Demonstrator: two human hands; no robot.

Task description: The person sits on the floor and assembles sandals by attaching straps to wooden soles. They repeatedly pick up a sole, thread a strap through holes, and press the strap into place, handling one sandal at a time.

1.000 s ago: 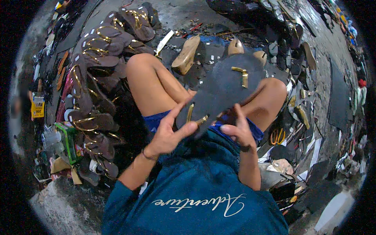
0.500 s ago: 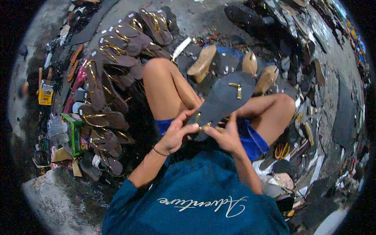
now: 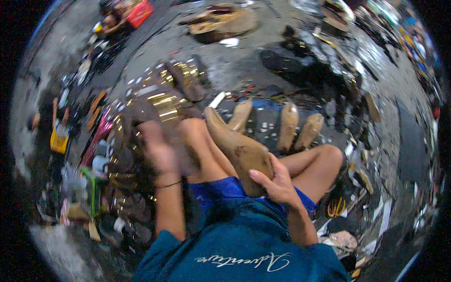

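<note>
My right hand (image 3: 278, 186) grips the near end of a tan, foot-shaped sandal sole (image 3: 234, 144). The sole lies over my bare knees and points away to the upper left. My left hand (image 3: 158, 151) is stretched out to the left over my left knee, close to a heap of brown sandals with gold straps (image 3: 165, 104). This hand is smeared by motion, so its fingers and anything in them cannot be made out. I sit cross-legged on the floor in blue shorts (image 3: 224, 190) and a teal shirt.
Three more tan soles (image 3: 287, 125) stand side by side on the floor beyond my knees. More sandals, a yellow box (image 3: 59, 141) and a green item (image 3: 92, 189) crowd the left. Dark sheets and scraps (image 3: 300, 66) litter the right and far floor.
Both hands held a dark sole with a gold strap over my lap. Now only my right hand holds a sole, tan side up, and my left hand has swung left toward the sandal heap.
</note>
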